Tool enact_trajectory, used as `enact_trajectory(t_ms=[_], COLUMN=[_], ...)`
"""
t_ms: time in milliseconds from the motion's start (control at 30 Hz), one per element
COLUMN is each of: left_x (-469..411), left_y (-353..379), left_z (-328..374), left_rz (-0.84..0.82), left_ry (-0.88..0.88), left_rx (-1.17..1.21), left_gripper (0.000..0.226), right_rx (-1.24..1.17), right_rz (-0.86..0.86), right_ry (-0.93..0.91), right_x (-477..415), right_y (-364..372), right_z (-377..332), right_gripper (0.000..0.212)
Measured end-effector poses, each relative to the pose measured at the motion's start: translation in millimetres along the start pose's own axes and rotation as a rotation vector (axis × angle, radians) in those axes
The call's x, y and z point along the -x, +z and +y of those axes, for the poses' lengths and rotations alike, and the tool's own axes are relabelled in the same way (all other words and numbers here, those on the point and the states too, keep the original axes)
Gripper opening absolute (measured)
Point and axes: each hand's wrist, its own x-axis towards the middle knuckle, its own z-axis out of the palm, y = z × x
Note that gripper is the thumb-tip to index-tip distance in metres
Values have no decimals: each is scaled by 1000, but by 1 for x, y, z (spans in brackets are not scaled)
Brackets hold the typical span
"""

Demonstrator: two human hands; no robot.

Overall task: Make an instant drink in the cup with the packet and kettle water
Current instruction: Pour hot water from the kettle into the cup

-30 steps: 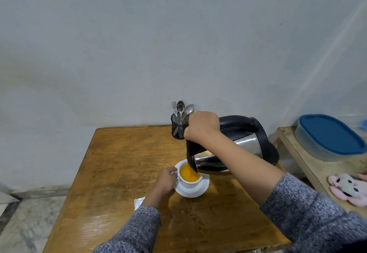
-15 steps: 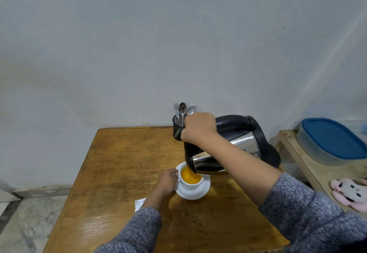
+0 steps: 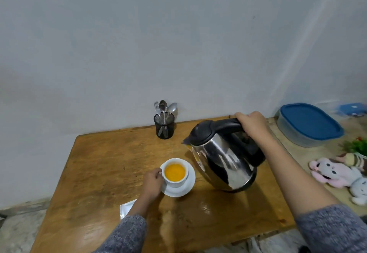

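Fingers (image 3: 243, 116) of right hand (image 3: 253, 124) wrapped tight round black handle of stainless steel electric kettle (image 3: 224, 159). Kettle held above wooden desk (image 3: 111, 165), to right of cup, body tilted a little, spout pointing left toward cup but clear of it. Black lid shut.

Fingers (image 3: 157, 172) of left hand (image 3: 152, 182) pinched on handle of white cup (image 3: 175, 173), at cup's left side. Cup upright on white saucer (image 3: 188, 185), near middle of desk, holding opaque orange drink nearly to brim.

White packet (image 3: 126, 209) flat on desk, near front-left, partly hidden under left forearm. Grey knitted sleeves on both arms.

Black mesh cutlery holder (image 3: 164, 126) at back edge of desk against pale wall, well apart from cup, with fork and two spoons standing upright inside.

Lower wooden shelf (image 3: 317, 153) to right of desk. On it: clear plastic container with blue lid (image 3: 309, 123) at back, pink and white plush toy (image 3: 335, 173) nearer front, small green plant (image 3: 355, 146) between them at far right edge. Second blue-lidded box behind container, blurred.

Grey stone floor visible at lower left, beyond desk edge.
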Motion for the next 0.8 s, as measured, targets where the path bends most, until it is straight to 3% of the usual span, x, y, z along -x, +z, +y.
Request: enact_trajectory(t_ms=[200, 300, 533, 800], left_x=[4, 3, -2, 0], left_y=[12, 18, 29, 37], left_z=[0, -3, -11, -8], left_rz=[93, 141, 208, 275], left_ry=[54, 48, 34, 25], left_rx=[59, 35, 69, 93], left_gripper=[20, 21, 21, 22], right_rx=[-668, -820, -870, -893], right_rz=[241, 403, 684, 745], right_ry=[334, 391, 431, 480], right_x=[-7, -11, -28, -54], right_y=[-32, -35, -27, -16], right_z=[64, 81, 93, 120], right_gripper=[22, 23, 32, 40])
